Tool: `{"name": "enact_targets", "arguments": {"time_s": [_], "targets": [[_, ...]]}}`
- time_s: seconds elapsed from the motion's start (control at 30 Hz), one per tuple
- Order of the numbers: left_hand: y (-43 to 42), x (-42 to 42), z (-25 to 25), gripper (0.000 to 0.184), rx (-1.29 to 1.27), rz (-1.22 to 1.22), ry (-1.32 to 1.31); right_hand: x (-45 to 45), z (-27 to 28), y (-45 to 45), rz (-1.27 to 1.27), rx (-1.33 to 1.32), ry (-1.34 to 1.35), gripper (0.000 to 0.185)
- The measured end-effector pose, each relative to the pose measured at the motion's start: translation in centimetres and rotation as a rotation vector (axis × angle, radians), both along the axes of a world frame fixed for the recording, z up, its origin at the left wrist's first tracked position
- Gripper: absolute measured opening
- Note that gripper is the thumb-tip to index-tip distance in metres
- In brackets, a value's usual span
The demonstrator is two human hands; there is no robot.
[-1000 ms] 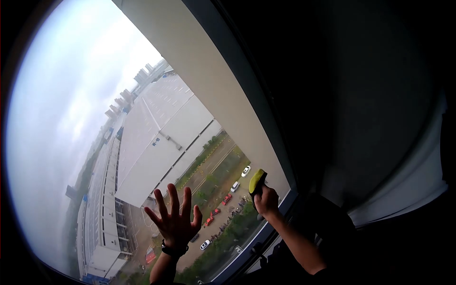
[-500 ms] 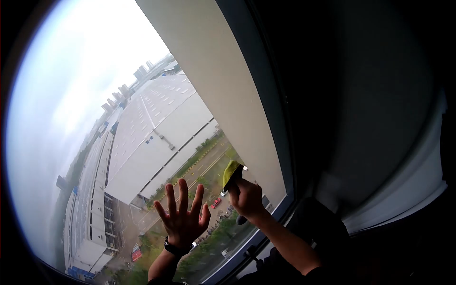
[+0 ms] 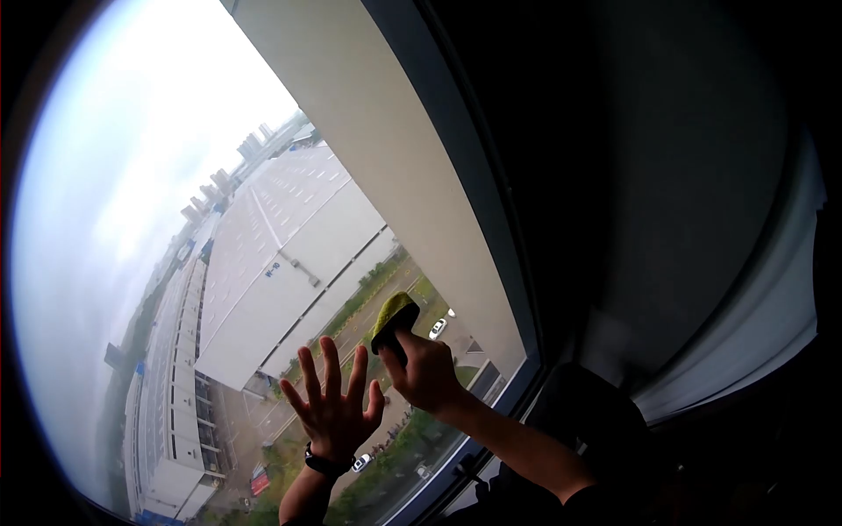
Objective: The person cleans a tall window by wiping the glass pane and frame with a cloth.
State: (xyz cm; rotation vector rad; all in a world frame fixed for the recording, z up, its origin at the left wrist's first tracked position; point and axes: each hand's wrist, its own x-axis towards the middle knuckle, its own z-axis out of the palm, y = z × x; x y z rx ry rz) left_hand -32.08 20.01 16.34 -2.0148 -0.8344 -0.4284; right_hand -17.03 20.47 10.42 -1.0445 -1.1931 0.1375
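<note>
My left hand [image 3: 335, 419] has its fingers spread, palm toward the large window pane [image 3: 289, 307], and appears to rest on the glass. A dark watch [image 3: 324, 459] is on that wrist. To its right, my right hand [image 3: 424, 368] grips a scrubbing brush or pad with a yellow-green face and a dark back [image 3: 395, 316]. The pad's face is turned toward the glass; whether all of it touches cannot be told. Part of its dark body is hidden by my fingers.
The dark window frame [image 3: 465, 175] runs down the right side, with a window handle [image 3: 469, 473] low down. A white curtain or cloth [image 3: 737, 377] hangs at the far right. Beyond the glass are a beige wall [image 3: 386, 114], a long warehouse [image 3: 289, 237] and a road with cars.
My right hand has moved left with the yellow-green pad, closer to my left hand. The left hand stays nearly in place, still spread. The view has shifted slightly.
</note>
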Motion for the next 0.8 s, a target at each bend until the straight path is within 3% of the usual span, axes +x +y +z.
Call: {"name": "enact_targets", "arguments": {"time_s": [0.03,0.1,0.3,0.4,0.53,0.6,0.67,0.8], "targets": [[-0.1,0.1,0.1,0.054,0.003,0.009,0.001,0.0,0.1,-0.2,0.078,0.024,0.115,0.015],[-0.2,0.1,0.1,0.055,0.0,0.022,0.0,0.9,-3.0,0.6,-0.033,-0.001,0.108,0.016],[0.1,0.2,0.0,0.055,0.008,-0.022,-0.022,3.1,-16.9,1.8,-0.303,-0.357,0.239,0.021],[0.1,0.1,0.0,0.055,-0.003,-0.013,-0.026,3.2,-12.9,2.1,-0.31,-0.388,0.232,0.02],[0.0,0.4,0.0,0.058,0.014,-0.008,-0.03,1.7,0.5,-0.2,-0.065,-0.074,0.079,0.02],[0.1,0.1,-0.1,0.06,0.014,0.003,-0.019,-0.1,3.6,-1.1,0.025,0.044,-0.047,0.016],[0.2,-0.1,-0.3,0.06,0.007,-0.013,-0.025,-0.4,2.4,-0.2,-0.012,0.094,-0.115,0.013],[0.0,0.3,-0.1,0.057,0.035,0.021,0.023,1.1,-3.1,0.0,-0.06,-0.053,-0.019,0.014]]}}
